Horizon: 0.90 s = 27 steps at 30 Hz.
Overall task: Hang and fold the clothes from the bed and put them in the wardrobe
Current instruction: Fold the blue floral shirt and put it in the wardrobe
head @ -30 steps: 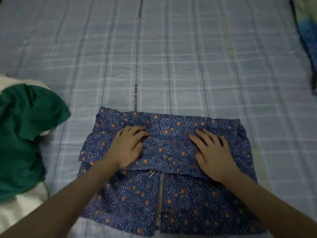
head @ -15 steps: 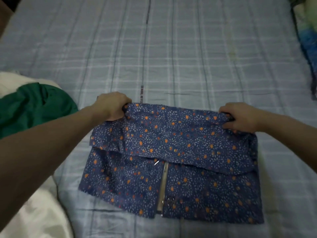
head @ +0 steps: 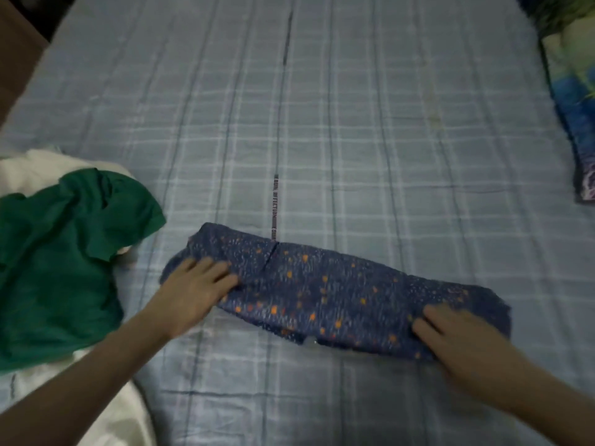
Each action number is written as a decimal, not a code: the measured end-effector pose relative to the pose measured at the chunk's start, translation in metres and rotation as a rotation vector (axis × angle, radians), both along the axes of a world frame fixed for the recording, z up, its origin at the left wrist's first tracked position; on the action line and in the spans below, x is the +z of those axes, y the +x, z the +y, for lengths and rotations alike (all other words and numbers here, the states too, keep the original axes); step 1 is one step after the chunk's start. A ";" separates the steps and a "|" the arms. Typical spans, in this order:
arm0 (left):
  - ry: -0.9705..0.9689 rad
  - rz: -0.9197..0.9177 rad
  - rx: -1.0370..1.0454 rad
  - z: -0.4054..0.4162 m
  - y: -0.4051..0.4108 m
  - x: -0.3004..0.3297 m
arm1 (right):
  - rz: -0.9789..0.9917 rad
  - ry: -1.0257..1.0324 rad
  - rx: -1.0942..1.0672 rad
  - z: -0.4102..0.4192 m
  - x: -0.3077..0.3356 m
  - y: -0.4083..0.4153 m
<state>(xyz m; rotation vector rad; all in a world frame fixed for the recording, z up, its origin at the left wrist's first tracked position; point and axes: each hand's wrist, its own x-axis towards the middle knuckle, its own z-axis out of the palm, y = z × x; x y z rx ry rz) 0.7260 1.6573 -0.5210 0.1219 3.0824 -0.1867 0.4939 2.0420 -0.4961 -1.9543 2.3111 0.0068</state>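
Blue garment, hand at each end

Bed: fills nearly the whole view, covered by a pale blue sheet with a white check and darker lengthwise stripes; a narrow printed band of lettering runs down its middle. Faint yellowish marks toward the right side. Pillow or cushion: far right edge, printed in green, blue and cream, dark border. Brown wooden surface: upper left corner beside the bed, kind unclear. Light: dim, bluish, soft shadows, source unseen.
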 end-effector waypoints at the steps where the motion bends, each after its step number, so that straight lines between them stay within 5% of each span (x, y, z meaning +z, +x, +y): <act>1: 0.021 -0.082 0.005 0.007 0.013 -0.011 | -0.004 0.036 -0.007 0.009 -0.015 0.012; 5: 0.211 -0.304 0.104 0.015 0.037 -0.032 | -0.119 0.152 -0.109 0.023 -0.044 0.033; 10: 0.303 0.146 0.526 -0.006 0.007 -0.029 | -0.051 -0.041 -0.561 0.005 -0.050 0.011; 13: 0.417 0.121 0.906 -0.021 -0.017 -0.047 | 0.000 0.081 -0.824 0.007 -0.064 -0.008; 16: 0.470 -0.030 0.896 -0.035 -0.031 -0.057 | -0.074 0.140 -0.769 0.007 -0.064 -0.019; 21: 0.176 0.000 0.817 -0.060 -0.039 -0.059 | -0.121 0.227 -0.769 0.003 -0.053 -0.050; 23: 0.229 -0.034 0.884 -0.056 -0.046 -0.067 | -0.161 0.274 -0.753 -0.004 -0.067 -0.055; 27: 0.402 0.298 1.023 -0.033 -0.047 -0.054 | -0.168 0.174 -0.950 -0.003 -0.069 -0.062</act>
